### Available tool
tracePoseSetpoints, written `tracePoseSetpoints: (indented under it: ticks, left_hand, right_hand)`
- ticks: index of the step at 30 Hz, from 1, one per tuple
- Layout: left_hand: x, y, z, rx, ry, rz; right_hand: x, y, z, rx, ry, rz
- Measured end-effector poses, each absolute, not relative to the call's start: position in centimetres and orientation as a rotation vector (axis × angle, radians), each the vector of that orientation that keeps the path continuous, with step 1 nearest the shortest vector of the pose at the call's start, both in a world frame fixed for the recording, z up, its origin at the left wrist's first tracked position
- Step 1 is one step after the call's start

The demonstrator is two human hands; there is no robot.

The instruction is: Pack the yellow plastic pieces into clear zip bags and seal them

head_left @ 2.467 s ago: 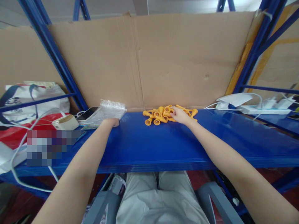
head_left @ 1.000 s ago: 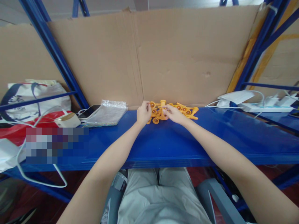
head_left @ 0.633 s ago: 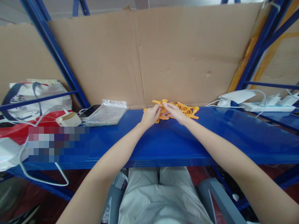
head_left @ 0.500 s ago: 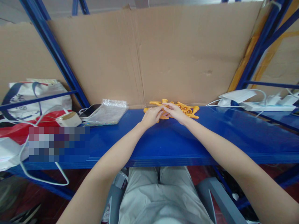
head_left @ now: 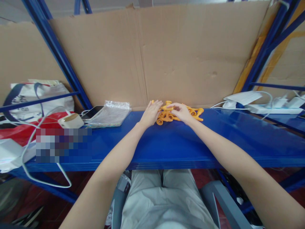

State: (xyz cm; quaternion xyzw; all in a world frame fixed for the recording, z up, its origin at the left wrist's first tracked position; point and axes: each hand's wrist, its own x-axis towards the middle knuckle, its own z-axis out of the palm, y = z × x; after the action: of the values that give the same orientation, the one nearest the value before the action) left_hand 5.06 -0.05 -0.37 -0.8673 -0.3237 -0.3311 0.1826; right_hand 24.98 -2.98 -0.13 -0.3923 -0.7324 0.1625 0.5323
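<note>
A pile of small orange plastic parts lies at the back of the blue shelf, against the cardboard wall. My left hand rests on the left side of the pile, its fingers stretched out over the parts. On the middle of the pile, my right hand has its fingers curled and its fingertips pinched on one orange part. Both hands cover part of the pile.
A stack of clear plastic bags lies left of the pile, beside a phone and a small white box. A tote bag and white cable sit far left. A white power strip with plugs lies at the right.
My left hand left the plastic bags and came over to the pile. Both hands have since been working among the orange parts; the left fingers have now spread out over them.
</note>
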Motion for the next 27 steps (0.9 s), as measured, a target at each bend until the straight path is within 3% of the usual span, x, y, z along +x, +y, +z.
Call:
tracePoseSetpoints:
  ticks: [8,19,27]
  left_hand:
    - [5.2,-0.9,0.3,-2.364,-0.906,-0.862]
    - [5.6,-1.1,0.1,-2.273,-0.85,-0.815]
    - [5.7,-1.4,0.4,-2.292,-0.834,-0.756]
  right_hand:
    - [25.4,-2.5,0.1,-0.861,-1.817,0.256]
    - [26.7,-2.6,-0.1,-1.035,-2.119,-0.284]
    - [26.1,-3.4,0.3,-1.178,-2.17,-0.473]
